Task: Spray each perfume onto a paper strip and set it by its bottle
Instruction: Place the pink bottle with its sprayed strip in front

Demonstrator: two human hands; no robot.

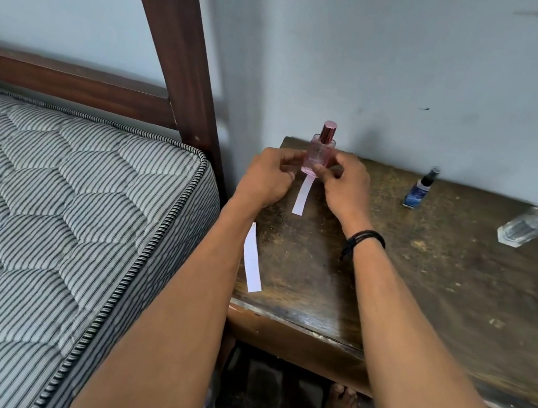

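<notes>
From the head view, the pink bottle (319,153) stands capped at the back left corner of the table (423,277), close to the wall, and both hands meet around its base. The right hand (344,186) has its fingers curled narrow against the bottle's lower right side, likely to steady it; whether they truly clamp the glass or only rest on it I cannot tell. The left hand (269,178) has its fingers drawn in at the bottle's lower left, seemingly pinching the top of a strip (302,196) that runs from the bottle's foot toward the person. That reads as the placing step: the strip is being set touching its own bottle so the pairing stays clear. A second strip (253,258) lies at the table's left edge, partly under the left forearm, probably waiting for another scent. The blue bottle (420,188) and the clear bottle (531,221) stand well apart to the right, each with no strip beside it, so most of the task appears to remain.
</notes>
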